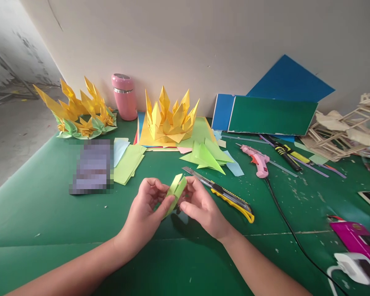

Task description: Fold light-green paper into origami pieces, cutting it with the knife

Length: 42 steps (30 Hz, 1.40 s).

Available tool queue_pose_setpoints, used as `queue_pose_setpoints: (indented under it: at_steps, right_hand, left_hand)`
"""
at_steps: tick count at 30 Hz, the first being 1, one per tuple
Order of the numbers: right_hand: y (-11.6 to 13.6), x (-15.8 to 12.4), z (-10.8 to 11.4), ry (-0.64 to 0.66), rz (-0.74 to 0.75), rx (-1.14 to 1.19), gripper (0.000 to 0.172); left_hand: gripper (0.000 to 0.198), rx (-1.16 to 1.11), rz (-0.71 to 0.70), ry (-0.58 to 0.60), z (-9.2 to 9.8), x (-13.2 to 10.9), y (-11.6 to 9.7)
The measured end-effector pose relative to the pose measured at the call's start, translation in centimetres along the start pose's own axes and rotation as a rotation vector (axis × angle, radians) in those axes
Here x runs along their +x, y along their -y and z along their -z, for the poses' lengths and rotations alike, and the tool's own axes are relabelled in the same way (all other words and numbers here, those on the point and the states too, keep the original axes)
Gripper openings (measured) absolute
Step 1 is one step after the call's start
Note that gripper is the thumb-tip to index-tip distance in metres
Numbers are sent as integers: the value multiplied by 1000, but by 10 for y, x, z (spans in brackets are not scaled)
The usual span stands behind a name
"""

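Between both hands, above the green table, is a folded strip of light green paper point(176, 190), tilted, with a split between its two layers at the top. My left hand point(149, 201) pinches its left side between thumb and fingers. The fingers of my right hand point(203, 207) are closed on the paper's right edge; some fingertips are hidden behind it. A yellow utility knife point(231, 199) with its blade out lies just right of my right hand. Beyond the hands lie folded green paper points point(205, 156) and a stack of light green paper strips point(128, 164).
A yellow folded-paper crown point(172, 119) stands on coloured sheets at the back, with a yellow and green crown point(83, 111) and a pink flask point(125, 98) to its left. On the right are a pink glue gun point(255, 160), its black cord point(283, 218) and a wooden stick model point(342, 127).
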State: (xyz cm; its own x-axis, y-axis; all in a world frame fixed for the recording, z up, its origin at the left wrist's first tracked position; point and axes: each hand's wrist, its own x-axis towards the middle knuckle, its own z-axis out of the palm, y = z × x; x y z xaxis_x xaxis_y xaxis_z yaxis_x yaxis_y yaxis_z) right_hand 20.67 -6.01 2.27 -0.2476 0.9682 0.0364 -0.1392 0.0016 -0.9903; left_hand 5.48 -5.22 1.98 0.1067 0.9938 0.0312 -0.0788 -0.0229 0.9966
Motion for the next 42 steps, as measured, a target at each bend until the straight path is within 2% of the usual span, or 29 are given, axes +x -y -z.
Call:
queue_pose_setpoints:
  at_steps: [5,11,16,19,24,31,42]
  right_hand:
    - [-4,3,1,-75,-40,21,30]
    - [-7,3,-1,-109,-93,69,37]
    - [-6,2,-1,-82,-107,91,33]
    - [-6,2,0,-71,-86,57,28]
    - [-6,2,-1,-129,-55,-21,25]
    - [-10,1,-1,-130,3,-143,12]
    - [-11,-2,-3,-174,177,-370,4]
  left_hand:
    - [25,116,4,66,1,-1,2]
    - [22,34,78,151,1,0,1]
    - [21,12,123,133,2,1,1]
    - [20,50,137,105,2,2,-2]
    - [23,93,156,69,2,5,-8]
    - [33,156,166,101,3,7,-10]
    - [33,234,181,75,3,7,-10]
